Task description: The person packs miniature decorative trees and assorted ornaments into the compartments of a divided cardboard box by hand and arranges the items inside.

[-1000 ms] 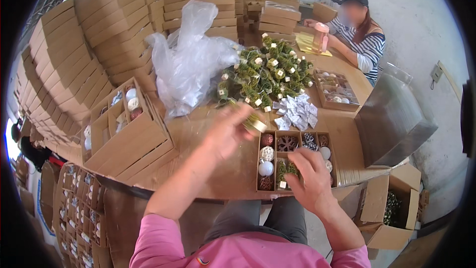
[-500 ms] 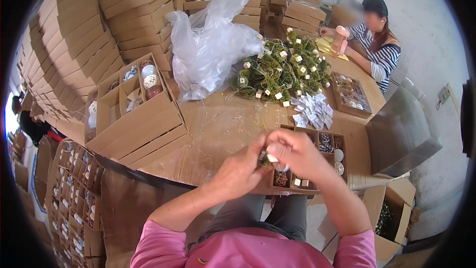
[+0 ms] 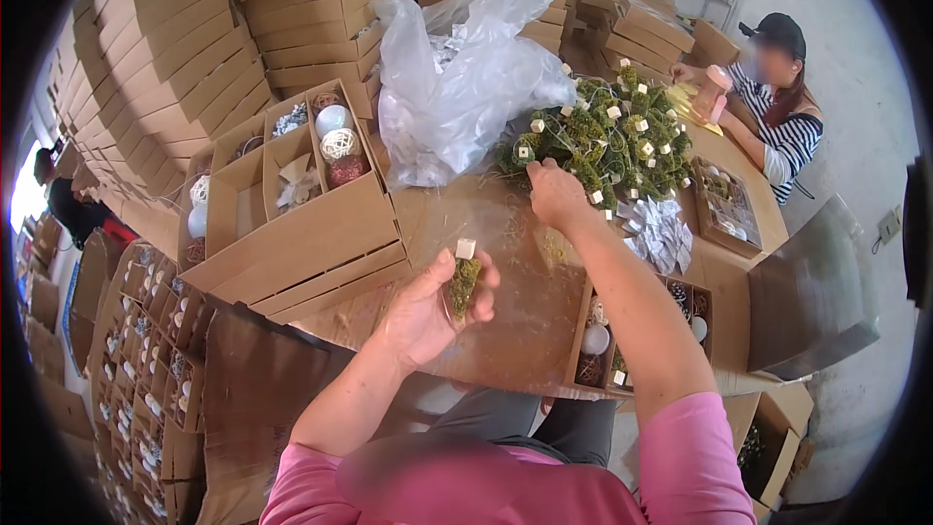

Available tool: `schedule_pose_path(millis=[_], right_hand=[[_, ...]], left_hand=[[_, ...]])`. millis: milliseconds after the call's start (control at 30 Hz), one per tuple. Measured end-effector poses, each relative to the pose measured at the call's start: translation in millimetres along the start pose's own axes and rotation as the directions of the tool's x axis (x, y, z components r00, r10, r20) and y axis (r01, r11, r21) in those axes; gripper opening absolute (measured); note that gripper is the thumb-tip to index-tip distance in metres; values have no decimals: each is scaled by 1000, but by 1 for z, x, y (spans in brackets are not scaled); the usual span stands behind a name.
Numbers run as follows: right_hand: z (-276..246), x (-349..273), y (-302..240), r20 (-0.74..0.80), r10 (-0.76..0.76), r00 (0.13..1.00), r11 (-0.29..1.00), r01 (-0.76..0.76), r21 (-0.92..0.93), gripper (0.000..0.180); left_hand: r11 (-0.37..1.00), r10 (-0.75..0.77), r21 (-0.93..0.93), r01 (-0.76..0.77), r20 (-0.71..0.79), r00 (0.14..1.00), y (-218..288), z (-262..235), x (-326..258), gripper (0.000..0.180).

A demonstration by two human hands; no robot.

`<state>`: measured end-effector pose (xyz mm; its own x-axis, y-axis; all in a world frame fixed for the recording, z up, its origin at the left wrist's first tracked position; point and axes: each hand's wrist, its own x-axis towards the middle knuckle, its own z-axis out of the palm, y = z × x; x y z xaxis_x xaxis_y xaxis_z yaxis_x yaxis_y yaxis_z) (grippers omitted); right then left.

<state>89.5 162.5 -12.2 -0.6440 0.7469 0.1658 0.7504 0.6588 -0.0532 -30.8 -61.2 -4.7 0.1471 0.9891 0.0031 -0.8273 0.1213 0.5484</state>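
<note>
In my left hand [image 3: 420, 316] a small green mossy cone ornament [image 3: 465, 289] with a pale wooden cube on its wide end is held upright between thumb and fingers. My right hand [image 3: 558, 196] reaches to the near left edge of a pile of similar mossy ornaments [image 3: 583, 141] with pale cubes and strings. Its fingers are bent together there, and whatever lies between them is hidden. Below my right forearm stands a divided cardboard box [image 3: 573, 355] with balls and other ornaments in its compartments, partly covered by the arm.
A larger divided box [image 3: 301, 267] stands at the left, beside a clear plastic bag [image 3: 428, 117]. White paper tags [image 3: 659, 233] lie near the pile; a filled box [image 3: 729, 233] sits beyond. A co-worker [image 3: 777, 107] sits at the far right. Stacked cartons [image 3: 155, 68] line the back.
My hands were together over the divided box. Now the left has moved left with the mossy ornament, and the right has gone forward to the pile. The view has shifted.
</note>
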Motion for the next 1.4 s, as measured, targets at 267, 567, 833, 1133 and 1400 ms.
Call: schedule_pose_path(millis=[267,567,833,1133,1400], right_hand=[[-17,2,18,359,-19,933,976,-60,209,46],[15,4,32,103,105,989,769,-147,622,31],[1,4,24,512,48,858,253,-506,824,61],[-28,25,-2,457,96,884,875,-294,385,36],[-2,20,-36,219,154,964,971,-189,145,44]], left_hand=[[988,115,95,-118,36,993,-1,-11,7,35],[956,-30,287,57,-99,995,-35,-21,12,31],[859,-234,427,282,-162,959,-27,-12,16,27],[540,-353,803,253,-56,934,-21,1,-6,31],[-48,-208,989,-136,124,970,-34,26,-21,41]])
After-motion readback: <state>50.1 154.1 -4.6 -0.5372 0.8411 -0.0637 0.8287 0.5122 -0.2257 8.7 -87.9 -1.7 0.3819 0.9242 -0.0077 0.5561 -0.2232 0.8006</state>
